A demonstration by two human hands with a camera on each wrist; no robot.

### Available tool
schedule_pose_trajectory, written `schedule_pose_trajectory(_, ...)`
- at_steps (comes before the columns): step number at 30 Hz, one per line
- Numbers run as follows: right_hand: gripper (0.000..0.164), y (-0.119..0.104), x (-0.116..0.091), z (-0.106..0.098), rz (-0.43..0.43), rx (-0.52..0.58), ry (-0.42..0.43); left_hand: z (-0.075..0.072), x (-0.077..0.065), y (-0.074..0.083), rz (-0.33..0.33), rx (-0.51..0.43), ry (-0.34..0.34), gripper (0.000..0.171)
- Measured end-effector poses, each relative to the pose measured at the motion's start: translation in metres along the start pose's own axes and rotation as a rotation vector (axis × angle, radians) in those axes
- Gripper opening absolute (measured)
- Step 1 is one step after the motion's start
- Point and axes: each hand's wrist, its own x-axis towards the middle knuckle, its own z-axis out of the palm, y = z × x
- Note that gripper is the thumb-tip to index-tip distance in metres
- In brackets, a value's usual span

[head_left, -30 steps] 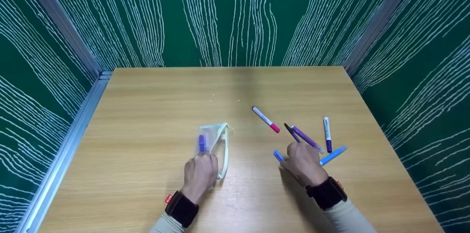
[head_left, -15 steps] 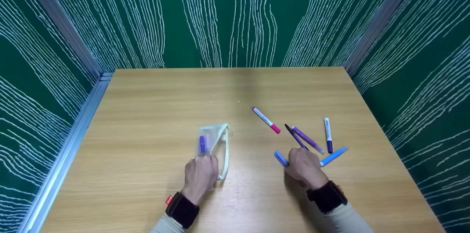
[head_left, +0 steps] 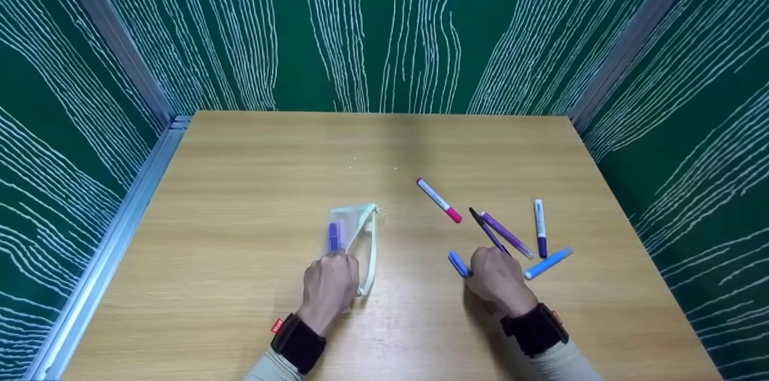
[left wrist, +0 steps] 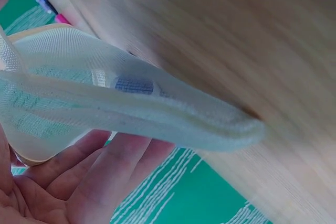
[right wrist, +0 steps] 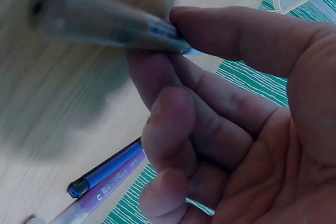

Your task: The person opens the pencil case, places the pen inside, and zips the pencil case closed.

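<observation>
My left hand grips the near part of a pale mesh zip pouch, whose mouth gapes toward the right. Through the mesh shows a purple-capped marker; the left wrist view has the pouch bulging above the curled fingers. My right hand pinches a blue-capped pen between thumb and fingers, its barrel close over the table in the right wrist view. Just beyond that hand lie a dark slim pen and a purple pen, side by side.
A pink-capped marker lies farther back on the wooden table. To the right are a white marker with a dark purple cap and a light blue marker. Green walls with white lines enclose the table.
The right hand has drawn slightly back toward the near side, uncovering more of the dark pen, with the blue-capped pen in its fingers. The left hand stays on the pouch. The view has tilted slightly.
</observation>
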Motion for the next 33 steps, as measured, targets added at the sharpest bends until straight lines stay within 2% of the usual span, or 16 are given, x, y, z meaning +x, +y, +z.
schedule_pose_trajectory(6,0.025,-0.004,-0.005,-0.003,-0.051,0.068,0.06,-0.001,-0.001,0.0,-0.008,-0.012,-0.023,0.038)
schedule_pose_trajectory(11,0.034,-0.009,-0.006,-0.004,-0.126,0.105,0.126,0.0,-0.001,-0.001,-0.008,-0.015,-0.009,0.038)
schedule_pose_trajectory(15,0.042,-0.013,-0.005,-0.005,-0.153,0.146,0.16,0.0,0.0,-0.001,-0.014,-0.014,-0.004,0.038)
schedule_pose_trajectory(24,0.031,-0.022,-0.002,-0.005,-0.155,0.252,0.153,-0.001,0.001,0.0,-0.026,-0.022,-0.034,0.037)
schedule_pose_trajectory(29,0.018,-0.027,0.001,-0.003,-0.133,0.36,0.139,0.0,0.002,0.0,-0.026,-0.021,-0.04,0.037)
schedule_pose_trajectory(33,0.009,-0.032,0.005,-0.001,-0.121,0.42,0.159,0.0,0.002,0.0,-0.031,-0.024,-0.055,0.036)
